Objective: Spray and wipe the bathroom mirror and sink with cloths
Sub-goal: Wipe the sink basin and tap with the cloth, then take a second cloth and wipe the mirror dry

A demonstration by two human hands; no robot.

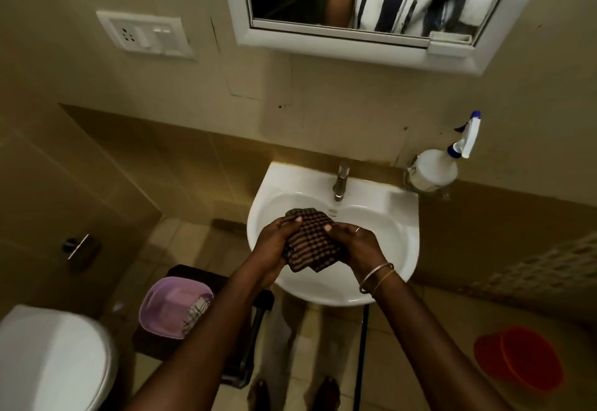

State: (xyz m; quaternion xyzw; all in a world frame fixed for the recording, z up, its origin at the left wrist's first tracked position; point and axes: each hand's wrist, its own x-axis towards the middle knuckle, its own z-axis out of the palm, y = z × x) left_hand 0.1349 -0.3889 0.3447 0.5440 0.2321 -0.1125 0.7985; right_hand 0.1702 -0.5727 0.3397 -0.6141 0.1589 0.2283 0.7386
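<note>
Evidently I was readying the wipe, with my left hand [274, 244] and right hand [353, 246] both gripping the bunched checked cloth [311, 242] over the sink [381, 284] basin; next, I judged, came pressing it to the porcelain.

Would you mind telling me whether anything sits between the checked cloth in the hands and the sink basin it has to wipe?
Nothing visible does. Both the left hand and the right hand hold the checked cloth directly over the open sink basin; the tap stands behind, at the back rim.
</note>
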